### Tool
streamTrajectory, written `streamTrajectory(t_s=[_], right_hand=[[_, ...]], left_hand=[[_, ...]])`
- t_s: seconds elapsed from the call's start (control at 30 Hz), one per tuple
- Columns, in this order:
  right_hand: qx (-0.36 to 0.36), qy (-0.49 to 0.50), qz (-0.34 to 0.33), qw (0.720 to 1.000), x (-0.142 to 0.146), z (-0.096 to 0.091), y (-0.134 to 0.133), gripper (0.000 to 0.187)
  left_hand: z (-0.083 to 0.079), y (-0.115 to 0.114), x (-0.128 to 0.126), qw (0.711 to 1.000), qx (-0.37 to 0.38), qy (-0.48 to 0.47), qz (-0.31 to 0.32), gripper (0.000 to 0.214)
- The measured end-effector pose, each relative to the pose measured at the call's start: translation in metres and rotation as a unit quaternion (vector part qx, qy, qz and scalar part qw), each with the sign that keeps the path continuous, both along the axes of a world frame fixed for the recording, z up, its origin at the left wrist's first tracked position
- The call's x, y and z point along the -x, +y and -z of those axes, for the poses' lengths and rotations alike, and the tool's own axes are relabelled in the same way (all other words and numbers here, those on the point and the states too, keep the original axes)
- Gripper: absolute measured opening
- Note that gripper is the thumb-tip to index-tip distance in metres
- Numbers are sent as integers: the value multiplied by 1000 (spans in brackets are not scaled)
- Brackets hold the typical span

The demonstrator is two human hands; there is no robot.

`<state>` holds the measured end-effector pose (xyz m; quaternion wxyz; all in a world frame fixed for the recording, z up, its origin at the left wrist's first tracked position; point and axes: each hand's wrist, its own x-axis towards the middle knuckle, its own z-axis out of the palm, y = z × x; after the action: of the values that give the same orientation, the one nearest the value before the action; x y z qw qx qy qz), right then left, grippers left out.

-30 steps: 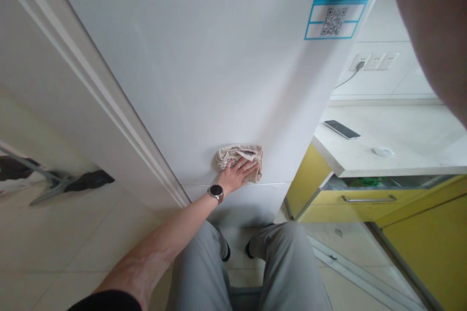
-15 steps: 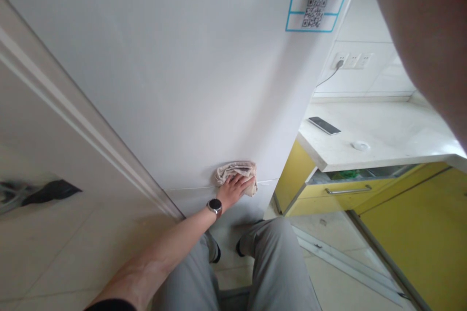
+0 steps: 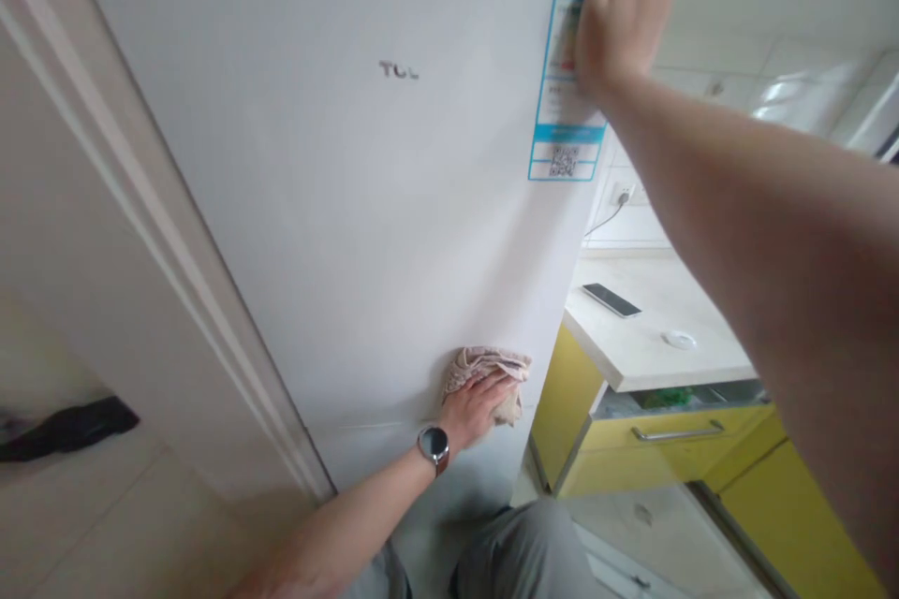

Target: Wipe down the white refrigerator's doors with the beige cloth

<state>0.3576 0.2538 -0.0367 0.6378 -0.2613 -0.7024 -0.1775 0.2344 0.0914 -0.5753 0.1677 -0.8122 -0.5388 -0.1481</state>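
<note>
A tall white fridge door [image 3: 365, 168] fills the middle of the view. My left hand [image 3: 478, 407], with a watch on its wrist, lies flat on a crumpled beige cloth [image 3: 486, 365] and presses it against the lower part of the door, just above the seam. My right hand [image 3: 625, 9] is raised high, fingers spread flat over the blue label [image 3: 562, 126] at the door's upper right edge.
A white door frame [image 3: 133, 234] runs diagonally at the left. To the right stands a white counter [image 3: 642, 351] with a phone [image 3: 611, 299] and a small round white object [image 3: 679, 338], above yellow cabinets with a partly open drawer [image 3: 667, 435]. My grey-trousered knees [image 3: 520, 552] are below.
The view has tilted up, so my right hand on the label now shows. My left hand with the cloth has shifted slightly right along the lower door.
</note>
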Motion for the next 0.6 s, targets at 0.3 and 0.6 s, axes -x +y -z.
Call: streamTrajectory(t_s=[0.3,0.6], right_hand=[[-21,14,40,999,1,14,1,42],[-8,-15,-6,1000,-10,9,16,53]], left_hand=[[-149,8,7,988,-107,91,-61,66],[-365,9,10,955,-246,82,-147,63]])
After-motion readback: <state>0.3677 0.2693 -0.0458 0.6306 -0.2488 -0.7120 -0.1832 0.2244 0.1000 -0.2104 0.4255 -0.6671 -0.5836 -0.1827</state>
